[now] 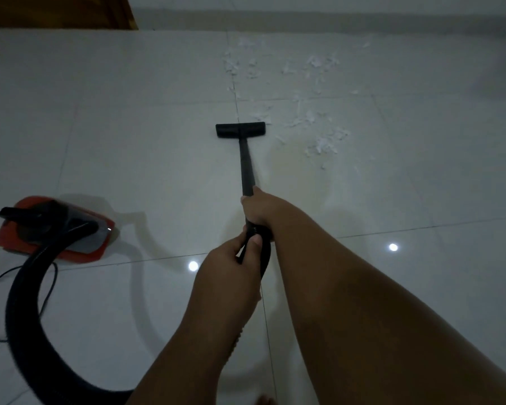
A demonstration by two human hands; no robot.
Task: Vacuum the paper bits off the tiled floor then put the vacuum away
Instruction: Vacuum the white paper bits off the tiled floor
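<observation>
Both left hand point(228, 266) and right hand point(258, 209) curl fingers round the wand point(247, 162), pointing straight away.

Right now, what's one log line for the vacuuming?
phase: vacuuming | left hand: grips hose end | right hand: grips wand | nozzle: on tiled floor, at near edge of paper bits | vacuum body: on floor, left

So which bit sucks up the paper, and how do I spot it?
Look at the pale tiled floor. Follow the black wand forward from the right hand to its far end. There sits the nozzle: a flat black crossbar, the only dark thing beside the white paper bits.
</observation>
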